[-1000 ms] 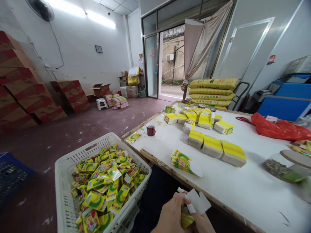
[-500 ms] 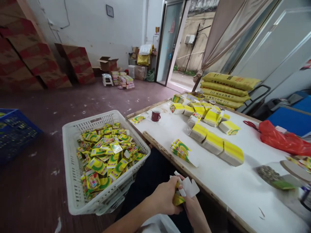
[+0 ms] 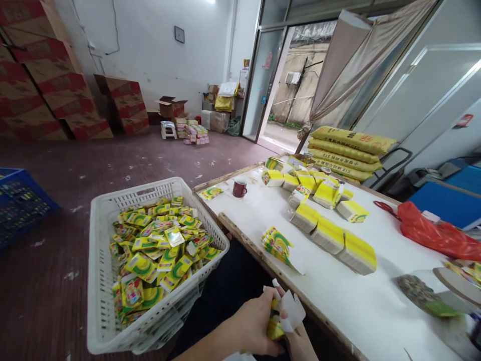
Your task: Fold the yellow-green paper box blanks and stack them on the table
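Low at the front edge of the table, my left hand (image 3: 252, 321) is closed around a small yellow-and-white card box (image 3: 275, 328). My right hand (image 3: 296, 338) grips the same box from the other side, by its white flaps (image 3: 293, 311). Those flaps stick up between my fingers; part of the box is hidden by the hands. On the white table (image 3: 259, 213) just beyond lies a small fanned stack of printed yellow-green cartons (image 3: 277, 244). To the left, a white plastic basket (image 3: 98, 281) holds a heap of yellow-green packets (image 3: 161, 250).
Bundles of yellow cartons (image 3: 328, 233) stand across the table, with a dark red mug (image 3: 239, 188), a red plastic bag (image 3: 432, 230) and a jar (image 3: 417, 291) around them. A blue crate (image 3: 26, 205) sits on the floor at left. Yellow sacks (image 3: 349, 150) are stacked behind the table.
The view has tilted up slightly, so everything sits a little lower. Both hands stay on the small box, its white flaps still upright between the fingers.
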`<state>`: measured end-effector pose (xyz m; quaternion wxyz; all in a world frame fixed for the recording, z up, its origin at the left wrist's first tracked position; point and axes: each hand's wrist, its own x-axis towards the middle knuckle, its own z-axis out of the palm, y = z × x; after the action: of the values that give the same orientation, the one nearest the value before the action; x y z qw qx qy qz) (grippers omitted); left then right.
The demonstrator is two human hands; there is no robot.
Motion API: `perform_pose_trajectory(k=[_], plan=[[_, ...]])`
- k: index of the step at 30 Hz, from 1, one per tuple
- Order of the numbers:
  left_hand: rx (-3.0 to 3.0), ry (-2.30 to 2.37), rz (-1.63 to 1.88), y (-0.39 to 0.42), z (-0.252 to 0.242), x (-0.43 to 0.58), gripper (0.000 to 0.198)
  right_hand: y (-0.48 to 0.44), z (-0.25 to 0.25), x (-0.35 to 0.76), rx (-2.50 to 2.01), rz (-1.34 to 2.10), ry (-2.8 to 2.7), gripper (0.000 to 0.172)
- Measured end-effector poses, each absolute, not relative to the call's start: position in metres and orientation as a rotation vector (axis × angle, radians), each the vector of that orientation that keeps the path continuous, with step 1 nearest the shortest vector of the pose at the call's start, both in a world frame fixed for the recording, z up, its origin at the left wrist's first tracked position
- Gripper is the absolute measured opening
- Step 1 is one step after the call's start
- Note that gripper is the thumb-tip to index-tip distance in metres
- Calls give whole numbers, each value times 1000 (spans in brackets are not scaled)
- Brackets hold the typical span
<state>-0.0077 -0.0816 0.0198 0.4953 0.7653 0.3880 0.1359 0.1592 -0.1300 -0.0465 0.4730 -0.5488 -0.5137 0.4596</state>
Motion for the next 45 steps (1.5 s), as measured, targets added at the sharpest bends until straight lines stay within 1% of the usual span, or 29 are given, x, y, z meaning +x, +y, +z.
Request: perform_pose_trajectory(k=[2, 3, 6, 12, 15, 18, 20, 24, 28, 34, 36, 38, 40, 43, 45], plan=[[1850, 946, 400, -80, 20, -6, 74, -130, -44, 163, -1403, 1088, -1355, 77], [1852, 961, 426, -80, 20, -6, 68, -130, -43, 164, -1426, 1072, -1404, 76], [1843, 1029, 462, -80, 19, -6, 61, -128, -42, 164, -1465, 1002, -1513, 66], [1843, 1098, 545, -74, 16, -5, 59, -120, -43, 160, -1475, 887, -1577, 52], [1935, 1121, 585, -64, 18, -12, 63, -110, -40, 164, -1534, 770, -1458, 56], [1896, 1111, 619, -53, 23, -27, 69, -99, -34, 165, -1559, 663, -1349, 62], [1811, 1068, 707, -47, 27, -40, 66, -91, -28, 161, -1513, 644, -1431, 60], [1706, 1051, 854, -38, 34, -67, 60, -73, -12, 142, -1409, 646, -1756, 54], [1671, 1110, 860, -31, 35, -84, 61, -61, 8, 130, -1397, 744, -1935, 46], [1606, 1029, 736, -29, 36, -77, 68, -79, 26, 151, -1407, 833, -1834, 25], [1660, 1037, 699, -29, 41, -71, 67, -85, 23, 159, -1407, 849, -1769, 23], [1716, 1059, 692, -28, 49, -66, 65, -86, 15, 160, -1409, 843, -1706, 24], [1754, 1083, 710, -27, 57, -63, 63, -83, 5, 156, -1411, 795, -1610, 31], [1772, 1106, 734, -25, 67, -61, 58, -74, -6, 142, -1392, 748, -1467, 48], [1754, 1101, 747, -23, 66, -64, 57, -66, -8, 133, -1367, 776, -1450, 58]])
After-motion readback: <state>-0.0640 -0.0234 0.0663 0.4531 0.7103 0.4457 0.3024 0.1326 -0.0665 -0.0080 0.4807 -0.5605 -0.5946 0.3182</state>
